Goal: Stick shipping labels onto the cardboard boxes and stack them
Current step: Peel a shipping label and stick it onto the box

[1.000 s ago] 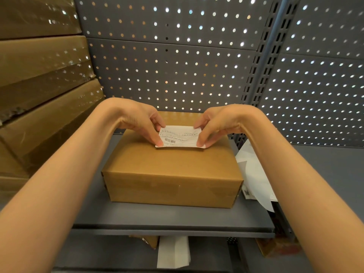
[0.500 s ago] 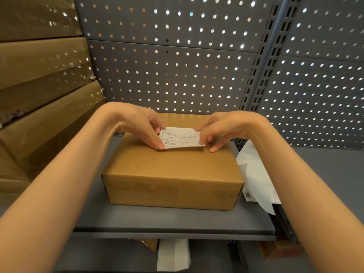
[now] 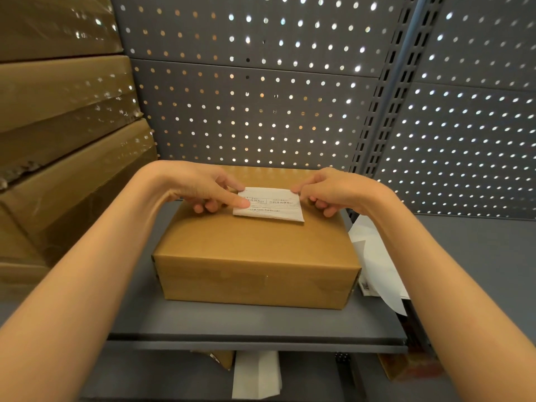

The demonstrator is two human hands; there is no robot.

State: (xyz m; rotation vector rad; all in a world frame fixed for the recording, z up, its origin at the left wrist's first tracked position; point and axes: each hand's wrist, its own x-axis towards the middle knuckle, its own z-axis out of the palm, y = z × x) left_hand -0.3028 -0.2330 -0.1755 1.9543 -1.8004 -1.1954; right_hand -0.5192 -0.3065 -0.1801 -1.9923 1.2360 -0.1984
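Your cardboard box (image 3: pixel 255 256) sits on the grey shelf (image 3: pixel 255 326) dead ahead, its long side facing you, and the white shipping label (image 3: pixel 271 205) lies on its top toward the far edge, at 12 o'clock from the box's middle. Your left hand (image 3: pixel 203 188) is at the label's 9 o'clock end: the thumb lies over the far left corner and the forefinger presses down on the printed face, with the other fingers curled underneath against the cardboard. Your right hand (image 3: pixel 330 191) is at the 3 o'clock end, thumb and forefinger pinching the far right corner, the remaining fingers curled and resting on the box top just beside the label. The near edge of the label looks flat on the cardboard; whether the far edge is fully down you cannot tell, since your fingers cover it. At 9 o'clock, a stack of larger brown cartons (image 3: pixel 63 140) rises close to your left forearm. At 3 o'clock, loose white sheets (image 3: pixel 377 265) lie on the shelf just beside the box, partly tucked behind its right side. Behind it all at 12 o'clock stands a grey perforated back panel (image 3: pixel 261 97) with a slotted upright (image 3: pixel 388 94). At 6 o'clock, below the shelf lip, a white paper strip (image 3: pixel 256 375) hangs.
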